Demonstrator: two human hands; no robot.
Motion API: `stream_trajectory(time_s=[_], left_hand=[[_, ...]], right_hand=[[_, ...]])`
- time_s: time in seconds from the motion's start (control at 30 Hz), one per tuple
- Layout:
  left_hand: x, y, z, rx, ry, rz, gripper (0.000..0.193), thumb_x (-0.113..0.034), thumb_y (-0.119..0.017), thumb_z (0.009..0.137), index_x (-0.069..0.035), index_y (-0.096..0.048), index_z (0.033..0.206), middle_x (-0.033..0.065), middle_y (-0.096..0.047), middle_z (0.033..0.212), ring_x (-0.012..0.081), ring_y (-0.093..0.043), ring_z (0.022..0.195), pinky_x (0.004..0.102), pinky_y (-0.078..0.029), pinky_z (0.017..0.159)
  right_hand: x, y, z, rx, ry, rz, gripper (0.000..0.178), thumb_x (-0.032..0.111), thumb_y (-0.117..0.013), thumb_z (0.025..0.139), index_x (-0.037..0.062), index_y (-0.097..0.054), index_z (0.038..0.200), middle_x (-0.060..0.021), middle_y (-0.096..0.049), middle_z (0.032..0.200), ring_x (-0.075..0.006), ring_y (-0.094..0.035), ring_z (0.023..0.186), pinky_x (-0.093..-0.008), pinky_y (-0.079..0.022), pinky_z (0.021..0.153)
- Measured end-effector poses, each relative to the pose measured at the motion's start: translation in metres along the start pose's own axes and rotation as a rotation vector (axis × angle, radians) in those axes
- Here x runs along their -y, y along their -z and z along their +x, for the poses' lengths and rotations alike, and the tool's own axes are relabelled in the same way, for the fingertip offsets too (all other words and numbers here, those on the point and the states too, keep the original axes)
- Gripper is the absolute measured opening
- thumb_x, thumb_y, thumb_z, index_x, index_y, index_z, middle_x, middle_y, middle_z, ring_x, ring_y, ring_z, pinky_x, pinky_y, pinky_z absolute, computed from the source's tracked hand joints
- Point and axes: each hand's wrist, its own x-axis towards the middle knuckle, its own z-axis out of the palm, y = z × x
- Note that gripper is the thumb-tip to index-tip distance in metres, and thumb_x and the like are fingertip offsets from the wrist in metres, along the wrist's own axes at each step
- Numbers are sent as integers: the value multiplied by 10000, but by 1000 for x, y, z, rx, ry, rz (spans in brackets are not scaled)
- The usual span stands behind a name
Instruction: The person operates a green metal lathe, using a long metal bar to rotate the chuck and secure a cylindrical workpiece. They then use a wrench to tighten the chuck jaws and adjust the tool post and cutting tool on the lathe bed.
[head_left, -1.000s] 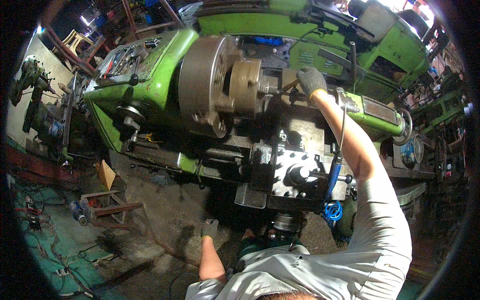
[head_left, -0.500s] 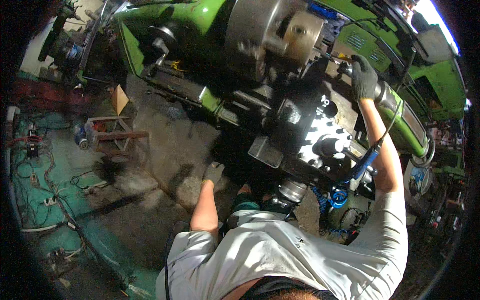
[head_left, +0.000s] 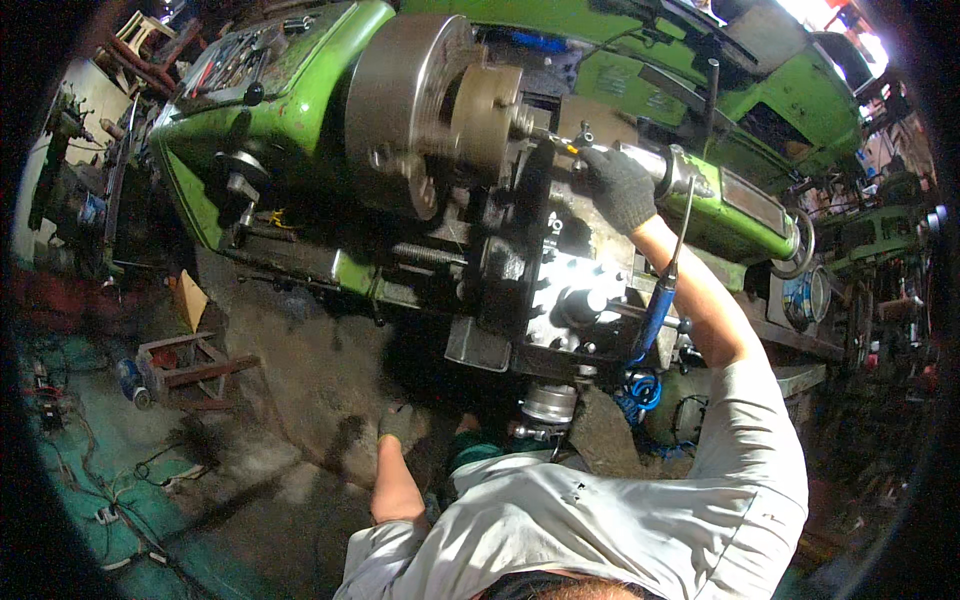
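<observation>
My right hand (head_left: 620, 190), in a dark knit glove, reaches across a green metal lathe. Its fingers are closed at a slim tool with a yellow part (head_left: 571, 149), which points toward the workpiece; its kind is too small to make out. The round workpiece (head_left: 488, 115) is clamped in the large steel chuck (head_left: 400, 110), whose jaws look blurred. Just right of my hand is the tailstock (head_left: 690, 175). Below it stands the tool post (head_left: 585, 300) on the carriage. My left hand (head_left: 397, 422), gloved too, hangs low beside my body, its fingers in shadow.
A blue-handled air gun (head_left: 655, 320) with a coiled blue hose (head_left: 640, 395) hangs right of the tool post. Small tools lie on the headstock (head_left: 330, 60). A wooden stool frame (head_left: 200, 370) stands at left, near cables (head_left: 95, 480) on the green floor.
The view has swung, so the lathe sits further left and more of its right end shows. My right hand remains by the tailstock, and my left hand still hangs low.
</observation>
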Motion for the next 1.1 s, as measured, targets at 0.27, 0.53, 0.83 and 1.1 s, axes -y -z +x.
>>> stream_trajectory(time_s=[0.27, 0.53, 0.83, 1.1], left_hand=[[7, 2, -6, -47, 16, -19, 475, -433, -557, 987, -69, -675, 1267, 233, -664, 1326, 444, -612, 1238, 505, -497, 996], [39, -21, -1, -28, -14, -21, 451, -406, -560, 991, -73, -675, 1272, 222, -667, 1323, 431, -616, 1228, 500, -498, 997], [66, -39, -12, 11, -6, 21, 424, -375, -562, 996, -77, -675, 1277, 209, -671, 1319, 416, -620, 1216, 496, -498, 998], [86, -39, -4, -8, -20, 44, 403, -347, -565, 1000, -81, -676, 1281, 197, -674, 1316, 403, -624, 1206, 491, -499, 998]], right_hand=[[-5, 3, 18, 48, -51, 31, 512, 255, -804, 830, 145, -653, 1307, -168, -704, 943, -392, -691, 891, -469, -551, 766], [-16, 27, -23, -36, -323, 502, 359, 35, -703, 914, 31, -681, 1272, -168, -756, 1169, -253, -742, 1080, -357, -579, 929], [-21, 34, -98, 38, -124, 415, 288, 172, -699, 890, 97, -715, 1168, -186, -735, 1053, -399, -721, 957, -479, -586, 837], [3, 29, -81, 139, -65, 377, 282, 236, -705, 891, 100, -718, 1138, -174, -734, 1043, -390, -714, 981, -484, -575, 830]])
